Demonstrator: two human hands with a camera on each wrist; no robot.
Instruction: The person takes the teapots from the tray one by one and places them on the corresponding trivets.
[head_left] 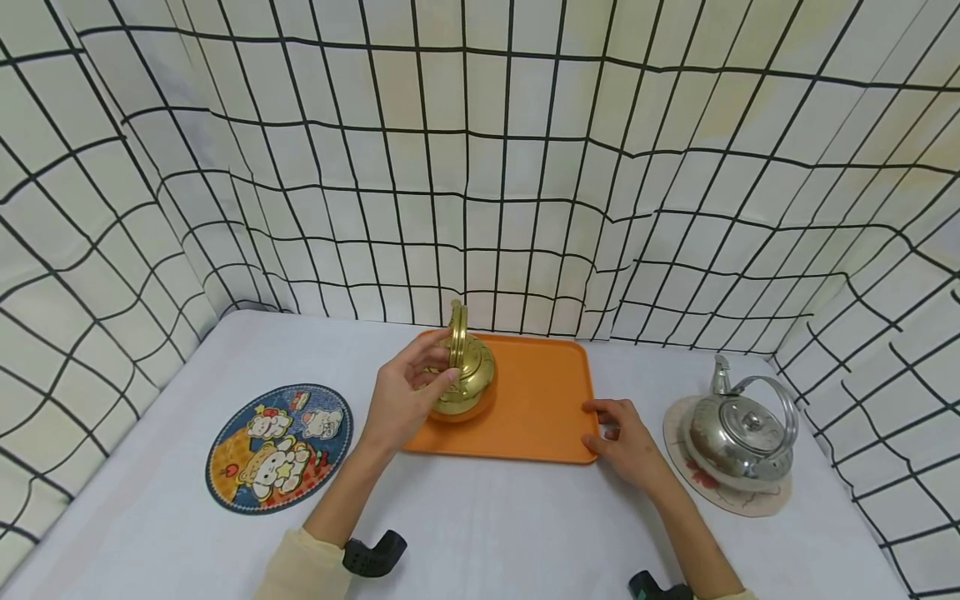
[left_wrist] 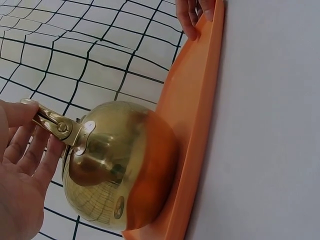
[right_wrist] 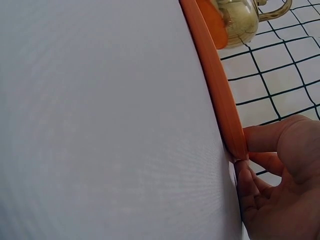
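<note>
A round brass kettle [head_left: 474, 371] sits upright over the left part of an orange tray [head_left: 547, 400], its base right at the tray's surface. My left hand [head_left: 405, 396] holds the kettle's raised handle [left_wrist: 50, 120], thumb on the near side and fingers behind it. At the tray's right edge my right hand [head_left: 626, 437] pinches the rim near the front corner. In the right wrist view, thumb and fingers of the right hand [right_wrist: 285, 175] lie on either side of the rim. The kettle's left side is partly hidden behind the left hand.
On the right, a silver kettle [head_left: 738, 437] stands on a round pale mat [head_left: 678, 412]. An oval mat with cartoon bears [head_left: 279, 450] lies on the left. White cloth covers the table [head_left: 480, 525]. A black-lined grid wall [head_left: 487, 167] rises behind and at both sides.
</note>
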